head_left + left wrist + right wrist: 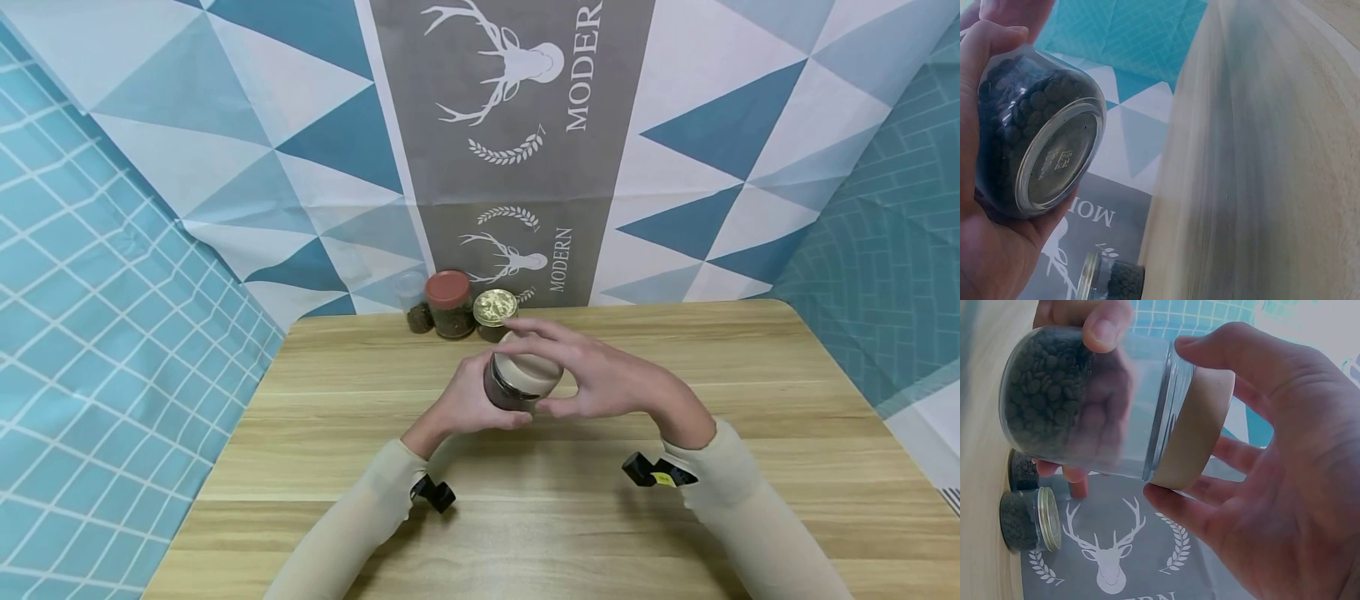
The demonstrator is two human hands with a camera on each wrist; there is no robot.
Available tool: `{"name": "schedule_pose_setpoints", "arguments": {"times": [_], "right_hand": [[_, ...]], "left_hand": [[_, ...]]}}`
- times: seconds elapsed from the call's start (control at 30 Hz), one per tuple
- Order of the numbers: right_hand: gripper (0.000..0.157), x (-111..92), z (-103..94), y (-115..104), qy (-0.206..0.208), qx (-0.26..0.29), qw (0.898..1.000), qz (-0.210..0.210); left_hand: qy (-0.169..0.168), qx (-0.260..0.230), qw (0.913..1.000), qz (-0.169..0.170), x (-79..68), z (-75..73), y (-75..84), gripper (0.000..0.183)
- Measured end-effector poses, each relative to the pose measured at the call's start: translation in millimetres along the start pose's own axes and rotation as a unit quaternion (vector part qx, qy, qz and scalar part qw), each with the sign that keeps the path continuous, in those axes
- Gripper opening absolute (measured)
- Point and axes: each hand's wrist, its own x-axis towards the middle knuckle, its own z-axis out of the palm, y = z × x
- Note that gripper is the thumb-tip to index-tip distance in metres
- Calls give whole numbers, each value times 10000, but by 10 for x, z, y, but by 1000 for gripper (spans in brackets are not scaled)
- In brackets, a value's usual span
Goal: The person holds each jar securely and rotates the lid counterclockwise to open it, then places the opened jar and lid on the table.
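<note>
The left hand is gripping a glass jar above the wooden table, its fingers curling round it (dark pellets are lying inside), while the right hand is holding the beige lid between thumb and partly spread fingers. Behind them, a red-lidded jar and a gold-lidded jar are standing near the table's back edge.

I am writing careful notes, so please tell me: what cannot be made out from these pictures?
Left wrist view: marking on the base of the held jar, too small to read.
Left wrist view: part of the gold-lidded jar, cut off by the bottom edge.
Head view: most fingertips of the left hand, hidden behind the held jar.
</note>
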Motion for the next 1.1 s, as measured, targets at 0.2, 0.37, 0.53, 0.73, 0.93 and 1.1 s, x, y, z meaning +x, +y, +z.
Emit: {"name": "schedule_pose_setpoints", "arguments": {"times": [0.2,0.37,0.53,0.73,0.93,1.1], "right_hand": [[81,14,23,-2,220,6,9997,101],[85,42,41,-14,481,-52,9985,239],[78,78,83,-55,771,-57,9944,728],[73,111,127,-103,947,-44,9864,1346],[70,118,134,-120,970,-287,9819,1600],[68,123,142,-112,1039,-347,9809,1609]], "left_hand": [[22,-51,9999,84,9,5,5,79],[148,96,9998,115,8,20,29,76],[475,366,9982,63,2,51,62,79],[835,795,9933,72,-2,82,102,87],[973,1013,9900,103,-12,103,112,89],[976,1113,9888,197,-10,115,106,89]]}}
